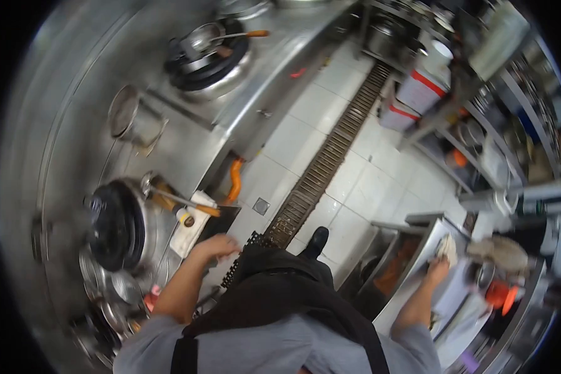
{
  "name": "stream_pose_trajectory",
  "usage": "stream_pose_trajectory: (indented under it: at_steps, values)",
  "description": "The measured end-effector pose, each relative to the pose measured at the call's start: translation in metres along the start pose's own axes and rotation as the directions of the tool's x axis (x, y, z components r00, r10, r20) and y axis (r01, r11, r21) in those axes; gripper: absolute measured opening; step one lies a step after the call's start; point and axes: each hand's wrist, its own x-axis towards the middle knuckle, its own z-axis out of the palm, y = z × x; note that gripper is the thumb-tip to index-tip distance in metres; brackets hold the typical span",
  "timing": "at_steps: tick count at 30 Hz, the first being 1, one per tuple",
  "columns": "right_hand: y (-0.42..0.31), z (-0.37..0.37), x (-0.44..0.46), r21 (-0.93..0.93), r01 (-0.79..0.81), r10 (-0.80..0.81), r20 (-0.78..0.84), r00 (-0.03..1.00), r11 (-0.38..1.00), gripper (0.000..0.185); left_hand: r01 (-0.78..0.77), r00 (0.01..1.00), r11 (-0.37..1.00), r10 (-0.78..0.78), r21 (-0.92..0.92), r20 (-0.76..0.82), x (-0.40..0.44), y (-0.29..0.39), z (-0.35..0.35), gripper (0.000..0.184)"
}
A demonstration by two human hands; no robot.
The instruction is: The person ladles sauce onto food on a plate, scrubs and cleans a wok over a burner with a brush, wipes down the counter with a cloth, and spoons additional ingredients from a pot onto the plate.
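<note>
My right hand (439, 269) is closed on a pale cloth (446, 250) over the metal counter on the right. In mid-air near the stove's front edge is my left hand (218, 247), its fingers loosely extended and nothing visible in them. Close to that hand, a folded white cloth (190, 232) lies on the stove edge. A long-handled ladle (177, 198) and a bottle with a yellow label (182, 215) are beside it. Farther left sits a round stove burner (115, 224) with a black ring.
A second burner (209, 62) holds a ladle at the upper left, near a metal pot (134, 118). An orange hose (234, 179) hangs below the stove edge. A drain grate (330, 156) crosses the tiled floor. Shelves (498, 143) and white boxes (421, 90) stand right.
</note>
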Motion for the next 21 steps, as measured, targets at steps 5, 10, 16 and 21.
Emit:
stream_pose_trajectory:
  at_steps: [5, 10, 16, 21]
  values:
    - [-0.172, -0.038, -0.005, 0.619, -0.231, -0.037, 0.388, 0.921, 0.750, 0.042, -0.569, 0.822, 0.768, 0.516, -0.293, -0.242, 0.053, 0.156, 0.014, 0.053]
    - [-0.415, -0.077, -0.058, 0.858, -0.014, -0.719, 0.439, 0.540, 0.513, 0.044, -0.564, 0.718, 0.076, 0.538, -0.822, -0.442, 0.041, 0.228, -0.001, 0.048]
    - [-0.536, -0.086, -0.026, 0.895, 0.420, -0.927, -0.018, 0.374, 0.152, 0.048, -0.911, 0.388, 0.049, -0.238, -0.410, -0.891, 0.083, 0.133, -0.126, 0.037]
    - [-0.477, 0.023, 0.089, 0.569, 0.524, -0.773, 0.435, 0.462, 0.633, 0.044, -0.226, 0.195, 0.972, -0.021, -0.066, -0.981, 0.146, 0.053, -0.226, 0.049]
